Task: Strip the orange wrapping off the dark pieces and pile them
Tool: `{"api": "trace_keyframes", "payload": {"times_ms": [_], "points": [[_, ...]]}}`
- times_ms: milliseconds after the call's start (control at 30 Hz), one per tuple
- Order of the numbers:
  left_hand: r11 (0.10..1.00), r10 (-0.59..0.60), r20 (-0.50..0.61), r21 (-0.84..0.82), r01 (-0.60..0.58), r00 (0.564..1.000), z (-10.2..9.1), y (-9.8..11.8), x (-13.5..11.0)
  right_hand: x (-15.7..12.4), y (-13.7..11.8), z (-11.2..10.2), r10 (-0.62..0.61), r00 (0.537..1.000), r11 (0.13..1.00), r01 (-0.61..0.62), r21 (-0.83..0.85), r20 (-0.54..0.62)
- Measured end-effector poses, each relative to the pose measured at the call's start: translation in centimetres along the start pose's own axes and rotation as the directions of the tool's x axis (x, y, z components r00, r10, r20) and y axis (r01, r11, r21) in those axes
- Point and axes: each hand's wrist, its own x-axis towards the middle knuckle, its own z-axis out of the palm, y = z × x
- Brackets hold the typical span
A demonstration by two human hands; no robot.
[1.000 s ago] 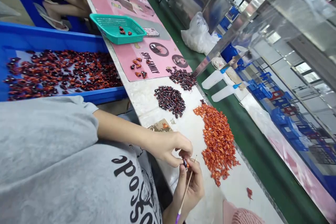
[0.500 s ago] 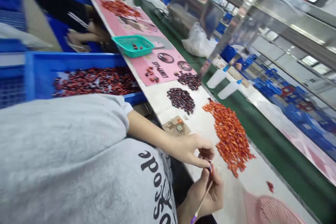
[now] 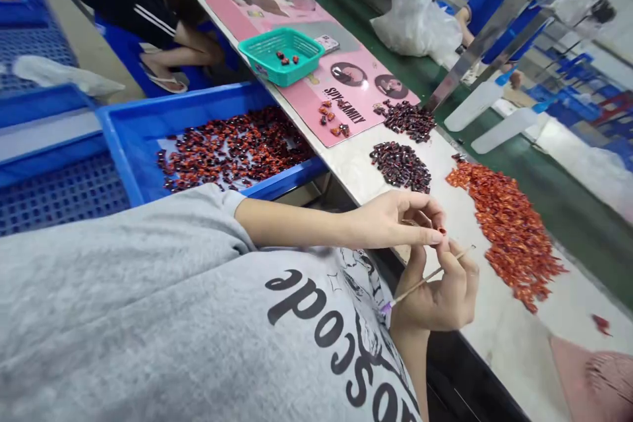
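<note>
My left hand (image 3: 403, 219), the upper one, is closed in a pinch on a small red-orange piece (image 3: 442, 231). Just below it my right hand (image 3: 442, 283) has its fingertips against the same piece. Across the right fingers lies a thin tan stick (image 3: 425, 278) with a purple end, held in that hand. The far tip of the stick points towards the orange pieces. A heap of orange-red pieces (image 3: 514, 224) lies on the white table (image 3: 341, 161) beyond my hands. Closer to the left hand is a heap of dark pieces (image 3: 400, 166).
A blue crate (image 3: 143, 192) of red and dark pieces stands at the table's near side. On the pink mat (image 3: 321, 135) sits a green basket (image 3: 277, 72). Two white bottles (image 3: 504, 132) and a plastic bag (image 3: 415, 13) are across the table. A person's leg (image 3: 192, 53) shows upper left.
My view has shifted, so table and heaps sit differently in the picture. Both hands remain together; the stick now lies across the right hand, its far tip visible beyond the fingers.
</note>
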Motion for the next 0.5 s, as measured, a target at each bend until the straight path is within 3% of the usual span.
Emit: {"api": "trace_keyframes", "payload": {"times_ms": [167,333,400,500], "points": [[0.989,0.111,0.217,0.073,-0.130,0.970,1.2,1.2,0.4,2.7,0.8,-3.4,0.013,0.995,0.993,-0.025,0.119,0.096],[0.937,0.266,0.254,0.157,-0.311,0.930,1.1,3.1,-0.3,6.5,0.8,-3.7,0.061,0.972,0.963,-0.117,0.245,0.225],[0.878,0.325,0.233,0.286,-0.384,0.917,0.7,3.8,-0.7,7.5,0.5,-2.9,0.032,0.972,0.961,-0.094,0.261,0.233],[0.682,0.471,0.228,0.519,-0.515,0.852,0.2,4.3,-0.8,8.0,0.3,-1.7,0.022,0.981,0.965,-0.072,0.253,0.195]]}}
